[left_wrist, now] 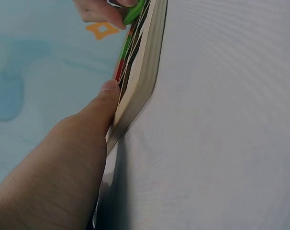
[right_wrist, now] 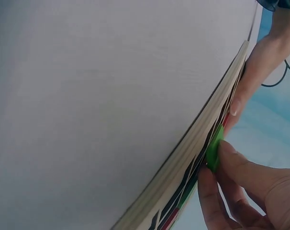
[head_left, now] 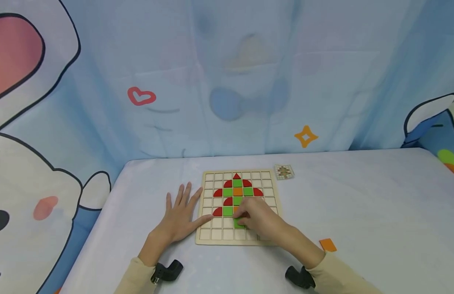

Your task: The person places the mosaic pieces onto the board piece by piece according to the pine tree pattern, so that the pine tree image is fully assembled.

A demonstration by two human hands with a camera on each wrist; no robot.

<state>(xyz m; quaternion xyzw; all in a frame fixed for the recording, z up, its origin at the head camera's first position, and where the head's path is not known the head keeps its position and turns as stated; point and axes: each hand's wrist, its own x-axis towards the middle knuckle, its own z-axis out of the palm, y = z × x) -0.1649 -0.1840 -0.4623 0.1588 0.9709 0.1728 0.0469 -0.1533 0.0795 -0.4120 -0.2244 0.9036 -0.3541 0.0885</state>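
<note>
A square wooden grid board [head_left: 216, 234] lies on the table, with red quarter-round pieces, a red triangle [head_left: 236, 177], and green and orange square tiles set in its cells. My left hand [head_left: 179, 218] rests spread at the board's left edge, its thumb touching the rim, as the left wrist view also shows. Over the lower middle of the board, my right hand [head_left: 261, 217] pinches a green square tile [right_wrist: 214, 149] between thumb and fingers. In the right wrist view that tile stands tilted against the board's surface. The right hand hides some cells on the board's right side.
A small pattern card [head_left: 284, 172] lies by the board's top right corner. One loose orange tile [head_left: 328, 244] is on the white tablecloth [head_left: 377, 212], near the right forearm. A blue printed curtain [head_left: 168, 130] hangs behind the table.
</note>
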